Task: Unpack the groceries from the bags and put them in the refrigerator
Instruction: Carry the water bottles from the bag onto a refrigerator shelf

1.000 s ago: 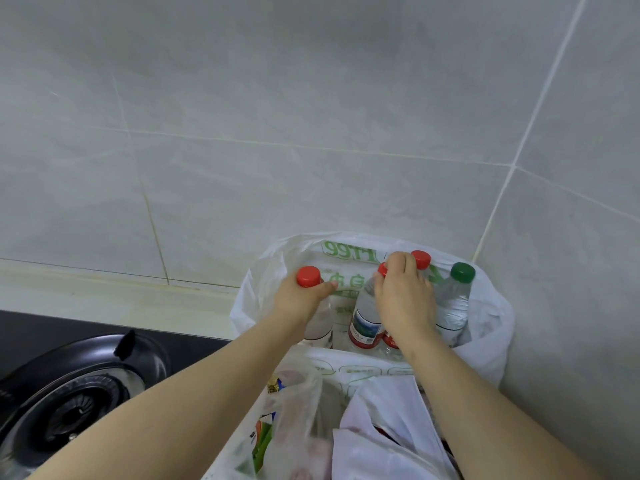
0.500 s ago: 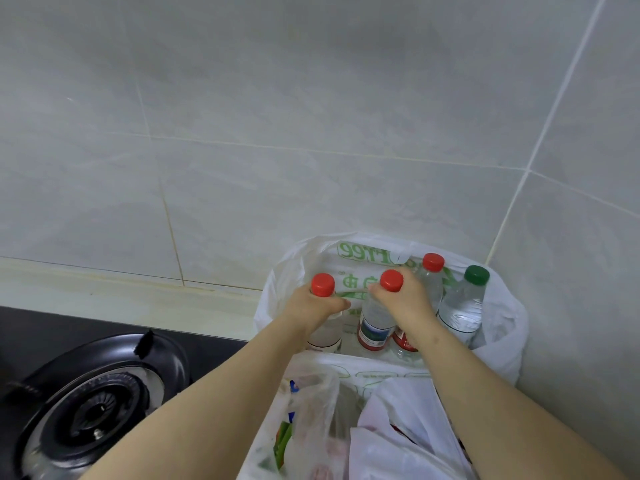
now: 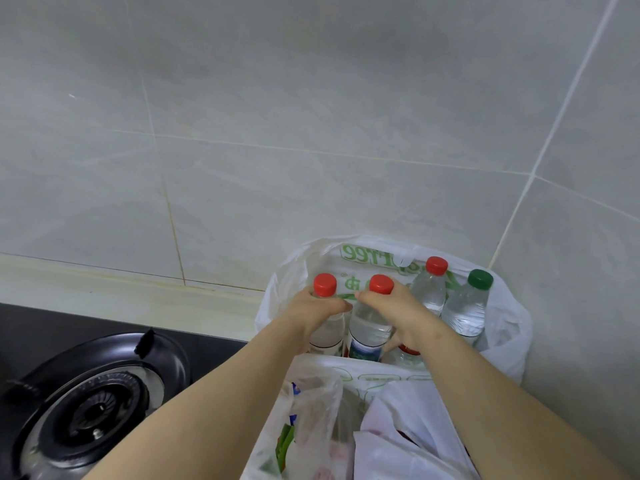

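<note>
A white plastic bag with green print (image 3: 505,323) stands open in the tiled corner and holds several clear water bottles. My left hand (image 3: 313,311) grips the neck of the leftmost red-capped bottle (image 3: 325,285). My right hand (image 3: 398,306) grips the neck of the red-capped bottle beside it (image 3: 370,327). Behind my right hand stand another red-capped bottle (image 3: 431,289) and a green-capped bottle (image 3: 467,306), both upright and untouched.
Nearer to me lie a clear bag with packaged food (image 3: 311,420) and a white bag (image 3: 408,434). A black gas stove burner (image 3: 93,407) sits at the lower left. Grey tiled walls (image 3: 311,133) close off the back and right.
My right hand left the caps at the back and took the neck of the second red-capped bottle. My left hand kept its hold on the leftmost bottle.
</note>
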